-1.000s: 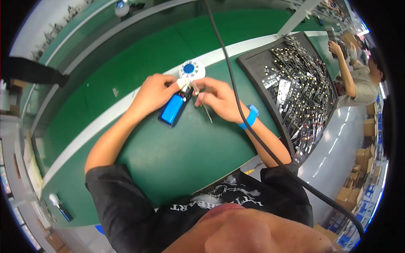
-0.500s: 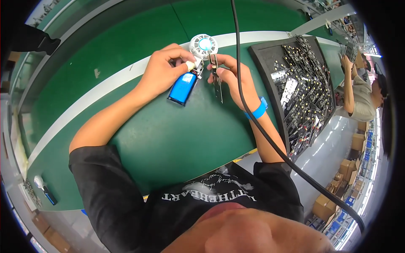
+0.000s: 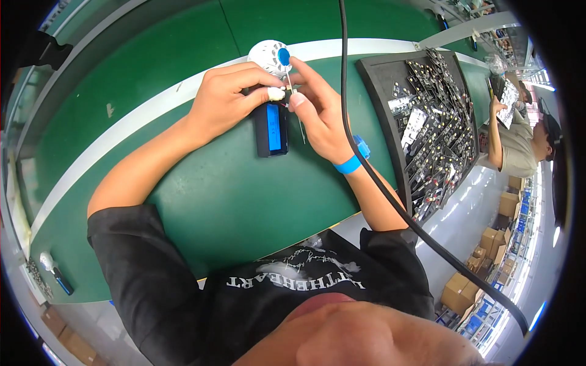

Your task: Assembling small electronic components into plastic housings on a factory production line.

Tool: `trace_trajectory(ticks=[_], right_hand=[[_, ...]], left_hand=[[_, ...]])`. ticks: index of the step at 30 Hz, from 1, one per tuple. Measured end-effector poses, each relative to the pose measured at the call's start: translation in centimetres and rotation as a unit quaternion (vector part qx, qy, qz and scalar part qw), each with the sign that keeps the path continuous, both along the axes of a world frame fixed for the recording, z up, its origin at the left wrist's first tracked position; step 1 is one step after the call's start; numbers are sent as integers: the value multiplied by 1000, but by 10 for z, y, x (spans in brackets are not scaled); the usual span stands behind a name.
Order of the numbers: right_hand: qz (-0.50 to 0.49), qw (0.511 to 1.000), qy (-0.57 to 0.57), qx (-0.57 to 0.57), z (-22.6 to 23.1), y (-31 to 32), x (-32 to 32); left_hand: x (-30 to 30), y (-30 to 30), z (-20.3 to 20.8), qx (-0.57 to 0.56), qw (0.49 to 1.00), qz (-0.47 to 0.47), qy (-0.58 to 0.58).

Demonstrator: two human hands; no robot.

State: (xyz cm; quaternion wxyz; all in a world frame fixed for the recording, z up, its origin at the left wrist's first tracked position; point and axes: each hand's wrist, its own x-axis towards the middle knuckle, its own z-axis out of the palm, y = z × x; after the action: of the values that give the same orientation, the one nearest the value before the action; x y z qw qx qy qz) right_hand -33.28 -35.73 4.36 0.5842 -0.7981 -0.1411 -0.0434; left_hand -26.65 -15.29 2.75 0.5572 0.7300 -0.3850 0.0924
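A small handheld fan lies tilted between my hands, with a white round head [image 3: 264, 55], a blue disc [image 3: 284, 57] and a dark handle casing holding a blue block [image 3: 274, 128]. My left hand [image 3: 229, 91] grips the fan at its neck, fingers closed, a white covering on the thumb tip. In my right hand [image 3: 320, 116], a thin circuit board strip [image 3: 301, 128] is pinched between thumb and fingers, seen nearly edge-on close beside the handle. My fingers hide the joint between head and handle.
A black tray [image 3: 383, 116] heaped with circuit board strips [image 3: 442, 116] stands to the right. A black cable [image 3: 390, 204] hangs across the view, past my right forearm. Another fan [image 3: 47, 262] lies at the far left of the green table [image 3: 207, 207]. Another person [image 3: 519, 146] works at the far right.
The fan has turned, so its head now shows side-on and the handle's narrow side faces me. My right hand has moved left with the strip, closer to the fan's neck.
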Motion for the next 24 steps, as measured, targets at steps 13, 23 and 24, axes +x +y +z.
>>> trace_trajectory(ticks=[13, 23, 24], right_hand=[[12, 981, -141, -130, -1, 2, -2], [38, 996, -43, -71, 8, -1, -3], [64, 993, -60, -75, 6, -3, 0]], left_hand=[[-8, 4, 11, 150, 921, 115, -340], [-5, 0, 18, 70, 956, 108, -262], [-4, -6, 22, 65, 961, 107, -248]])
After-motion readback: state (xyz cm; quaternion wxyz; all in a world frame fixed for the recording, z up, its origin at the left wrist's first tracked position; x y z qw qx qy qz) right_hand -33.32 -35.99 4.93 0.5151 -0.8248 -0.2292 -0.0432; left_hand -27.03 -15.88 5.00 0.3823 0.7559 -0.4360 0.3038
